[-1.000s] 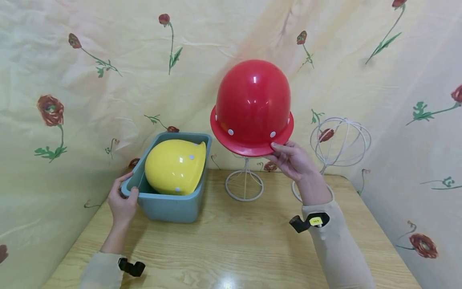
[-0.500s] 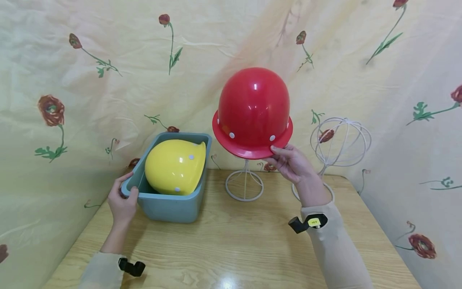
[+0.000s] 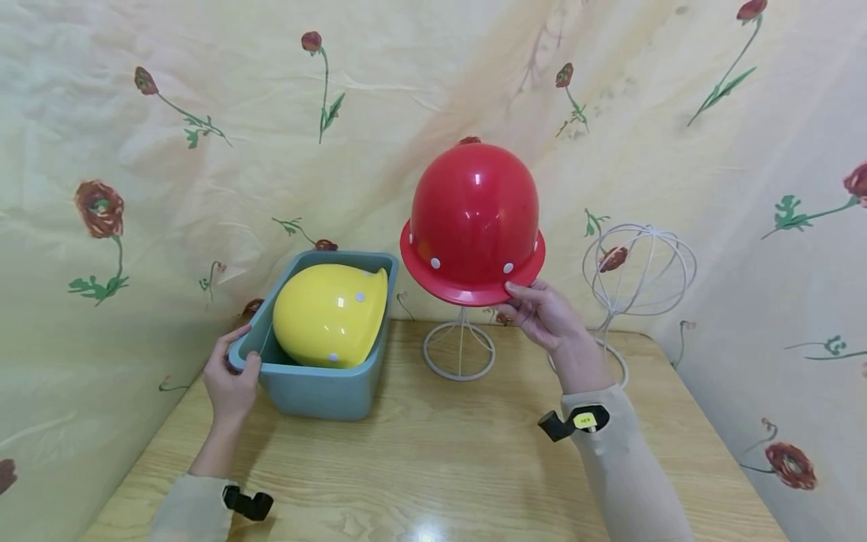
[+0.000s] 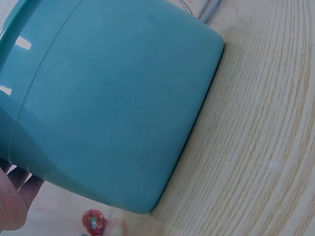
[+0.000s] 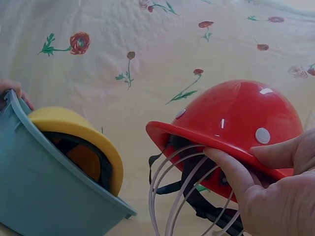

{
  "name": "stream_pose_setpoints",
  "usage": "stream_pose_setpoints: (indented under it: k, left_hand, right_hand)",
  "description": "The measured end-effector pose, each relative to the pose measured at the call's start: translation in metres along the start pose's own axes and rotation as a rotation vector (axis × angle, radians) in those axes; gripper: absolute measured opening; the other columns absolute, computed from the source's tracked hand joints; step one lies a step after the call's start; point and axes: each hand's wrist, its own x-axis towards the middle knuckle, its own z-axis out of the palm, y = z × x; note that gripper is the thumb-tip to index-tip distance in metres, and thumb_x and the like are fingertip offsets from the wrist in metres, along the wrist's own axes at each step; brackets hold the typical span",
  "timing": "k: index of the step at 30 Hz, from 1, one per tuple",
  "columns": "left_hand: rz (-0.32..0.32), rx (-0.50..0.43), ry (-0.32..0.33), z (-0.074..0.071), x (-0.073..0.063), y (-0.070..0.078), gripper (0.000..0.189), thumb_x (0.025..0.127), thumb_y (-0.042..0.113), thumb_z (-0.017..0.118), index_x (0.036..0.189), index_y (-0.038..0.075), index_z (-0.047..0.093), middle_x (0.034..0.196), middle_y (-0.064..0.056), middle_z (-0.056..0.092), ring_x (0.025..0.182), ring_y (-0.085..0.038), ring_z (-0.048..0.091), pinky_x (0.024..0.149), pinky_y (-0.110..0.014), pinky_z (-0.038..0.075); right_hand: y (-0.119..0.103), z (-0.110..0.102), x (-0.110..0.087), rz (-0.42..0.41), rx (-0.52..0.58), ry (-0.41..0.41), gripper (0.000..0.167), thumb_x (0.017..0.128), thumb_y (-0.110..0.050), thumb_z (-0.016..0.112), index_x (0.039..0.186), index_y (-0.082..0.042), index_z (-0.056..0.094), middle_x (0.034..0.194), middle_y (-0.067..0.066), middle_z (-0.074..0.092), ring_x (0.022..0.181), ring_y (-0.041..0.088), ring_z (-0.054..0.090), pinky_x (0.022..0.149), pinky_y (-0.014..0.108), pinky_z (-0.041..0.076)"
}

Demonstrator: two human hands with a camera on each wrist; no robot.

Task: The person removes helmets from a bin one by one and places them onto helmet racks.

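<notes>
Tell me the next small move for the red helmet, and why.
Probably ease the red helmet down onto the wire stand beneath it: the right hand pinches the brim, and the right wrist view shows the stand's top at the helmet's opening.

Your widest passage lies over the near tabletop (image 3: 447, 467), between your left forearm (image 3: 219, 444) and right forearm (image 3: 619, 459). At left, the walls of the blue bin (image 3: 318, 393) obstruct; inside, the yellow helmet (image 3: 325, 316) leaves you slim gaps. A narrow lane separates bin from middle stand (image 3: 460, 379). Above, the red helmet (image 3: 474, 218) and your right hand (image 3: 550, 320) obstruct. The right stand (image 3: 612, 310) blocks beyond; patterned cloth (image 3: 379, 173) closes the back.
</notes>
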Motion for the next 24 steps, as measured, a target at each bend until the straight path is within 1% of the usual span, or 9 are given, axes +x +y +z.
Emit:
stream_pose_setpoints:
  k: [7,12,15,19,22,24]
  left_hand:
    - [0.0,-0.008,-0.001,0.0,-0.001,0.001,0.043,0.089,-0.002,0.061,0.131,0.001,0.071,0.068,0.012,0.046,0.054,0.0,0.039,0.05,-0.017,0.033]
    - [-0.007,-0.007,-0.001,0.0,-0.001,0.003,0.043,0.09,0.0,0.061,0.132,0.001,0.071,0.074,0.012,0.05,0.058,-0.002,0.042,0.052,-0.017,0.034]
    - [-0.015,-0.007,0.002,0.0,-0.001,0.003,0.043,0.09,0.0,0.061,0.132,0.002,0.071,0.073,0.012,0.049,0.058,-0.001,0.042,0.052,-0.016,0.034]
    - [-0.021,0.004,0.009,0.001,-0.001,0.003,0.043,0.089,-0.002,0.06,0.132,-0.002,0.07,0.072,0.013,0.048,0.057,0.001,0.04,0.052,-0.015,0.033]
    - [-0.019,0.006,0.015,0.002,-0.001,0.003,0.044,0.089,-0.004,0.059,0.131,-0.006,0.069,0.072,0.013,0.047,0.056,0.002,0.039,0.052,-0.015,0.032]
    - [-0.021,0.003,0.013,0.002,-0.001,0.004,0.044,0.089,-0.004,0.058,0.131,-0.006,0.068,0.071,0.012,0.047,0.055,0.002,0.038,0.051,-0.015,0.032]
  right_hand:
    - [0.006,-0.006,0.002,0.005,0.004,0.013,0.038,0.109,0.002,0.045,0.135,-0.012,0.068,0.124,0.009,0.077,0.102,0.026,0.08,0.089,0.035,0.063]
    - [0.008,-0.009,0.003,0.009,-0.001,0.015,0.038,0.109,0.002,0.044,0.137,-0.012,0.067,0.125,0.009,0.077,0.102,0.026,0.08,0.088,0.034,0.063]
    - [0.009,-0.011,0.003,0.015,-0.009,0.025,0.037,0.109,0.001,0.045,0.137,-0.012,0.066,0.124,0.009,0.077,0.101,0.026,0.08,0.087,0.033,0.063]
    - [0.011,-0.012,0.003,0.022,-0.024,0.056,0.035,0.109,0.0,0.049,0.137,-0.013,0.065,0.123,0.009,0.078,0.098,0.025,0.081,0.084,0.032,0.064]
    - [0.012,-0.012,0.003,0.025,-0.028,0.078,0.034,0.108,0.0,0.05,0.137,-0.013,0.064,0.122,0.008,0.078,0.098,0.025,0.081,0.085,0.032,0.063]
    - [0.013,-0.013,0.003,0.025,-0.033,0.086,0.034,0.108,0.0,0.049,0.137,-0.013,0.063,0.122,0.008,0.078,0.099,0.025,0.081,0.085,0.032,0.063]
